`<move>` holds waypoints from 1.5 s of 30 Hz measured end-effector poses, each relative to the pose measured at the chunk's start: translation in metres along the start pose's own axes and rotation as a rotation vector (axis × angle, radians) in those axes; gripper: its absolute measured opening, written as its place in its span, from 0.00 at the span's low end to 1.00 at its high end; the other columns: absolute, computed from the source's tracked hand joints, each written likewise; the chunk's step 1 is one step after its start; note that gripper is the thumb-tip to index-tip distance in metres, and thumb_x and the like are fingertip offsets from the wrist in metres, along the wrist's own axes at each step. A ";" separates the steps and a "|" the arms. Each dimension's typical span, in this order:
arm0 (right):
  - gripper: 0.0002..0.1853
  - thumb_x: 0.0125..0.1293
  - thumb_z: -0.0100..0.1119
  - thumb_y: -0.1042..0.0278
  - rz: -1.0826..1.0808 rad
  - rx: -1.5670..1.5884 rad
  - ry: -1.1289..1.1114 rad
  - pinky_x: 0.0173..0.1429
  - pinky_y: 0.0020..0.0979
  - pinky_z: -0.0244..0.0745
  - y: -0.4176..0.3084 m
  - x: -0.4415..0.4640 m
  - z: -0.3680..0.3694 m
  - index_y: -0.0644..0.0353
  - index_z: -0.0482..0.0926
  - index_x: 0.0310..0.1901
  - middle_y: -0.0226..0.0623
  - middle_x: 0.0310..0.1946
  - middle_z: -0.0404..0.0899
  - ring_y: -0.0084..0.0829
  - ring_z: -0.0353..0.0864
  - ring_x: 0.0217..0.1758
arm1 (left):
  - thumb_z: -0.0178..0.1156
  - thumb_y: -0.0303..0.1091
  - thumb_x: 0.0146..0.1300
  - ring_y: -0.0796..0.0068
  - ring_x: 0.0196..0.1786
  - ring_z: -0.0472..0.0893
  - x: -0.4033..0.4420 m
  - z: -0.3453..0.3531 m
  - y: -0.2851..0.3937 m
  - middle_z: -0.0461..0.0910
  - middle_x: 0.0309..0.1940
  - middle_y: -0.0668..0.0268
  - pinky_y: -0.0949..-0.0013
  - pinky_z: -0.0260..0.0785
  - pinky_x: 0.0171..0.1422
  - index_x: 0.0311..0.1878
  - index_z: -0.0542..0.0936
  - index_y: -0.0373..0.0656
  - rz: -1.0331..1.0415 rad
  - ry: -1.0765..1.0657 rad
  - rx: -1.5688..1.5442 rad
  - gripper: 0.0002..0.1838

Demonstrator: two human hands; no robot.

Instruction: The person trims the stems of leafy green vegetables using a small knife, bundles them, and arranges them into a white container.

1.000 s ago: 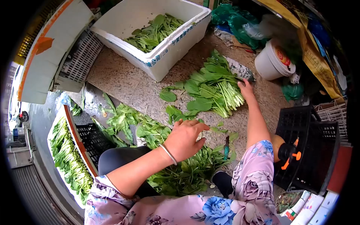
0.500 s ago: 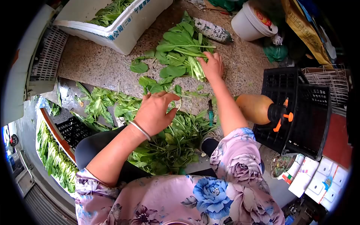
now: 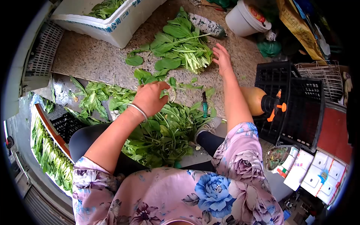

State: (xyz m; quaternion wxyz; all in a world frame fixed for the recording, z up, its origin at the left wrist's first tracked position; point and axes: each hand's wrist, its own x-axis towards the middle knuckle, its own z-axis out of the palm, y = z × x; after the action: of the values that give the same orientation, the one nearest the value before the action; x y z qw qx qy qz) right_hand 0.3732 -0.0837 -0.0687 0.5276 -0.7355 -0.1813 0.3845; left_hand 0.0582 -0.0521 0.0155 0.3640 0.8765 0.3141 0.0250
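A bunch of leafy greens (image 3: 187,45) lies on the speckled stone slab (image 3: 101,56), its cut stems toward me. Just right of the stems my right hand (image 3: 222,59) is raised with its fingers apart, holding nothing. My left hand (image 3: 150,97), with a bracelet at the wrist, hovers above the loose leaves near the slab's front edge. Its fingers are curved and spread, with no held item visible. A green-handled knife (image 3: 204,105) lies between my arms. Below it, a heap of greens (image 3: 161,135) spreads between my legs.
A white foam box (image 3: 120,28) with greens stands at the upper left, a white bucket (image 3: 245,18) at the upper right. On the right are an orange sprayer (image 3: 253,100) and black crates (image 3: 303,116). Stacked greens (image 3: 50,153) fill a container at the left.
My right hand has let go of the bunch's stems and moved right, its fingers opening. The bunch stays on the slab. The whole view has shifted, with the foam box now nearer the top left.
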 end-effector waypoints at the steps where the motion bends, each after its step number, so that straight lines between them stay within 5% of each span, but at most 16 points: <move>1: 0.23 0.61 0.46 0.63 -0.002 -0.037 0.026 0.60 0.37 0.59 0.009 0.005 -0.005 0.53 0.63 0.60 0.40 0.56 0.66 0.35 0.63 0.60 | 0.59 0.33 0.50 0.55 0.41 0.77 0.000 -0.001 0.000 0.78 0.39 0.56 0.60 0.69 0.47 0.42 0.77 0.43 0.004 -0.003 -0.003 0.14; 6: 0.17 0.57 0.50 0.67 -0.271 -0.152 0.163 0.57 0.32 0.62 0.029 0.024 -0.008 0.54 0.75 0.49 0.37 0.49 0.72 0.33 0.66 0.57 | 0.59 0.33 0.50 0.58 0.40 0.78 0.002 0.000 -0.010 0.78 0.38 0.56 0.63 0.70 0.47 0.43 0.77 0.41 0.002 0.018 -0.054 0.15; 8: 0.13 0.54 0.53 0.67 -0.558 -0.767 0.140 0.59 0.33 0.60 0.011 0.004 0.006 0.48 0.78 0.43 0.34 0.48 0.71 0.36 0.66 0.56 | 0.59 0.33 0.51 0.61 0.38 0.78 0.005 -0.005 -0.008 0.79 0.37 0.58 0.65 0.70 0.46 0.43 0.77 0.40 -0.070 -0.035 -0.160 0.15; 14: 0.10 0.48 0.63 0.61 -0.515 -1.006 0.178 0.64 0.44 0.50 0.010 -0.022 0.037 0.45 0.80 0.35 0.28 0.51 0.65 0.34 0.60 0.59 | 0.57 0.35 0.57 0.72 0.40 0.77 0.017 0.001 -0.013 0.79 0.37 0.66 0.71 0.67 0.48 0.45 0.76 0.39 -0.300 -0.121 -0.797 0.14; 18: 0.08 0.46 0.64 0.61 -0.633 -0.842 0.294 0.62 0.46 0.49 0.009 -0.054 0.060 0.49 0.79 0.29 0.29 0.49 0.68 0.35 0.62 0.58 | 0.55 0.37 0.59 0.72 0.46 0.75 0.018 -0.003 -0.013 0.77 0.42 0.64 0.65 0.63 0.54 0.47 0.75 0.42 -0.562 -0.103 -1.130 0.15; 22: 0.10 0.44 0.66 0.63 -0.706 -0.455 0.292 0.58 0.38 0.54 0.016 -0.099 0.087 0.52 0.80 0.31 0.27 0.45 0.71 0.31 0.68 0.50 | 0.53 0.42 0.61 0.68 0.49 0.73 0.020 0.000 -0.014 0.74 0.47 0.62 0.60 0.62 0.55 0.50 0.72 0.43 -0.642 -0.061 -1.243 0.18; 27: 0.10 0.46 0.64 0.76 -0.736 -0.184 0.125 0.43 0.28 0.72 0.012 -0.158 0.119 0.60 0.79 0.34 0.33 0.35 0.77 0.32 0.77 0.39 | 0.49 0.49 0.63 0.64 0.51 0.70 0.024 -0.004 0.001 0.67 0.52 0.58 0.60 0.62 0.58 0.51 0.68 0.43 -0.704 -0.018 -1.565 0.21; 32: 0.08 0.58 0.59 0.72 -0.119 0.345 -0.043 0.35 0.19 0.69 0.003 -0.182 0.124 0.64 0.78 0.38 0.30 0.29 0.79 0.16 0.73 0.30 | 0.42 0.42 0.68 0.65 0.50 0.70 0.029 0.001 -0.013 0.69 0.49 0.58 0.60 0.61 0.59 0.48 0.68 0.44 -0.712 -0.001 -1.520 0.14; 36: 0.07 0.57 0.61 0.68 0.164 0.439 0.081 0.24 0.18 0.61 0.012 -0.176 0.104 0.62 0.76 0.27 0.25 0.20 0.72 0.14 0.66 0.21 | 0.43 0.37 0.67 0.68 0.46 0.73 0.033 -0.003 -0.023 0.77 0.35 0.63 0.63 0.65 0.54 0.46 0.69 0.41 -0.698 0.139 -1.527 0.12; 40: 0.08 0.56 0.62 0.68 0.043 0.393 0.119 0.23 0.19 0.58 0.022 -0.168 0.095 0.62 0.76 0.28 0.26 0.20 0.74 0.13 0.65 0.20 | 0.47 0.32 0.64 0.69 0.34 0.79 0.026 -0.006 -0.024 0.77 0.36 0.60 0.68 0.73 0.40 0.44 0.71 0.38 -0.616 0.254 -1.197 0.09; 42: 0.08 0.56 0.62 0.68 -0.048 0.358 0.110 0.23 0.19 0.59 0.024 -0.167 0.103 0.63 0.78 0.31 0.26 0.21 0.75 0.14 0.66 0.21 | 0.48 0.32 0.64 0.68 0.36 0.79 0.016 -0.003 -0.017 0.77 0.36 0.59 0.67 0.73 0.40 0.45 0.71 0.37 -0.643 -0.082 -1.136 0.11; 45: 0.11 0.55 0.63 0.65 -0.202 0.039 0.083 0.27 0.22 0.66 0.014 -0.169 0.121 0.63 0.79 0.35 0.30 0.22 0.77 0.18 0.72 0.23 | 0.49 0.31 0.63 0.69 0.37 0.79 0.009 0.005 -0.014 0.77 0.37 0.60 0.67 0.74 0.40 0.46 0.71 0.36 -0.605 -0.222 -1.242 0.11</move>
State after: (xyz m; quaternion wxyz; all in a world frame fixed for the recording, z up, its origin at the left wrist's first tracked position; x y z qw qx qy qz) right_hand 0.1715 -0.1262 -0.0364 0.5847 -0.7185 -0.2251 0.3020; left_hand 0.0599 -0.0424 0.0012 0.8185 0.3776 0.4329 0.0077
